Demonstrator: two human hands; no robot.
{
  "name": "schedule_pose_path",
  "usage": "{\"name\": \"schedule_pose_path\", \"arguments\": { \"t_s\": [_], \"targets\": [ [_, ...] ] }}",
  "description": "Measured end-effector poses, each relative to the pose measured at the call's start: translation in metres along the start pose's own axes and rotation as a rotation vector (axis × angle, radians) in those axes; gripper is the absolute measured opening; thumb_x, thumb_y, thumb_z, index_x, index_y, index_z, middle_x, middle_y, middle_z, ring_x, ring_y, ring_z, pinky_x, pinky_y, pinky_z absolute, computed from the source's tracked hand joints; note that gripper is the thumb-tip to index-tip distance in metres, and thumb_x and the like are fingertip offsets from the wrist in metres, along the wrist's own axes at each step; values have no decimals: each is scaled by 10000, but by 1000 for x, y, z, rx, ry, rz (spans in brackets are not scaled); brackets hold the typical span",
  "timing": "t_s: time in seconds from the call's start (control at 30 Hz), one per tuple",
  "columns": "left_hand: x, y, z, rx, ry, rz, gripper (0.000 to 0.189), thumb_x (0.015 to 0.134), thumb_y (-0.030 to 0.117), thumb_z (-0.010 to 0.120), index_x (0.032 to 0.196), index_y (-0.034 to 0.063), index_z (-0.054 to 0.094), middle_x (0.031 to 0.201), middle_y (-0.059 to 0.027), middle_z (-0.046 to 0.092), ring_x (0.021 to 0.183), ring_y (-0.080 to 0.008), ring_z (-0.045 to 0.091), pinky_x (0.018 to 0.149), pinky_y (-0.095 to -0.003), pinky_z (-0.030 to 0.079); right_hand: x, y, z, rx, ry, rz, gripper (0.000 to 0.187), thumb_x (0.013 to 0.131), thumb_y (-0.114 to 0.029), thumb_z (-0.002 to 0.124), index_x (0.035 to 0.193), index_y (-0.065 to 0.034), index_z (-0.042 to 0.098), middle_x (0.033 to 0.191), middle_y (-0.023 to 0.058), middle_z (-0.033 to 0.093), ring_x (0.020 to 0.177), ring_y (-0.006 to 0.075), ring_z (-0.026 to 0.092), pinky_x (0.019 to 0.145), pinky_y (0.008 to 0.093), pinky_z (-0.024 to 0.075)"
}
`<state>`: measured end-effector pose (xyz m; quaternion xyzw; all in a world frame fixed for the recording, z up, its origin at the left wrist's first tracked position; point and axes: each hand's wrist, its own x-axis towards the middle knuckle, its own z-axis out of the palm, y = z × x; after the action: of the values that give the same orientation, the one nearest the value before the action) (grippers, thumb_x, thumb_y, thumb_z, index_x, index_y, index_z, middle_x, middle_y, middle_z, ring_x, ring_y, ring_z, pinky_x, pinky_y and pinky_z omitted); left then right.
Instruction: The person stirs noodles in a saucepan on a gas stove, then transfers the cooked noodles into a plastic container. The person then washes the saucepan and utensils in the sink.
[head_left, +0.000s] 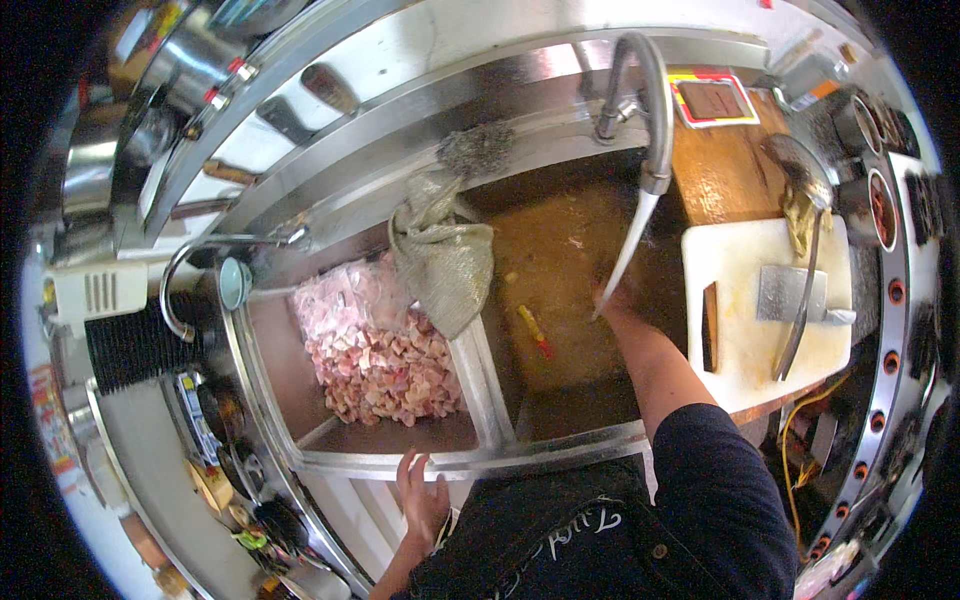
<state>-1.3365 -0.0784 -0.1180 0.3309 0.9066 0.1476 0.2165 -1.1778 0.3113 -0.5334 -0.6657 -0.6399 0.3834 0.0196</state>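
Observation:
My right hand (613, 289) reaches into the murky water of the right sink basin (555, 405); its fingers are blurred and partly hidden. Beside it, water runs from a curved metal faucet (658, 150). A small yellow and red item (534, 330) lies in the same basin. At the front rim of the sink (360, 466), my left hand (424, 499) rests with its fingers apart, holding nothing. Chunks of raw meat (390, 375), with clear plastic (341, 296) at their back, fill much of the left basin. A grey-green cloth (446, 262) hangs over the divider between the basins.
On the right, a white cutting board (750, 375) bears a cleaver (791, 294), a long-handled ladle (802, 315) and a dark blade with a wooden strip (710, 326). A second faucet (176, 285) and a light blue bowl (235, 283) are at the left. A steel scourer (476, 148) lies behind the basins.

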Motion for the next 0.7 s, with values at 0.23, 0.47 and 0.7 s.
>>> {"name": "schedule_pose_path", "arguments": {
  "t_s": [0.23,0.47,0.7],
  "targets": [
    [10,23,68,-21,144,106,574,683,155,658,1185,-3,428,1319,-252,287,1208,-426,291,1010,-508,220,-19,-19,2,147,-337,38,406,873,-176,446,1257,-65,369,1147,143,444,1095,270,407,872,386,402],
    [28,24,73,109,228,187,583,678,271,610,1191,50,443,1297,-231,357,1203,-407,329,993,-521,239,18,3,-3,-985,-371,-145,364,870,-262,455,1155,-35,478,1189,172,477,1117,298,455,859,433,438],
    [-2,7,73,176,126,116,628,695,359,584,1228,64,432,1342,-203,310,1261,-365,270,1038,-498,195,-72,-56,-56,-323,-754,110,206,884,-250,478,960,-64,519,781,85,488,637,203,452,512,332,378]
  ]
}}
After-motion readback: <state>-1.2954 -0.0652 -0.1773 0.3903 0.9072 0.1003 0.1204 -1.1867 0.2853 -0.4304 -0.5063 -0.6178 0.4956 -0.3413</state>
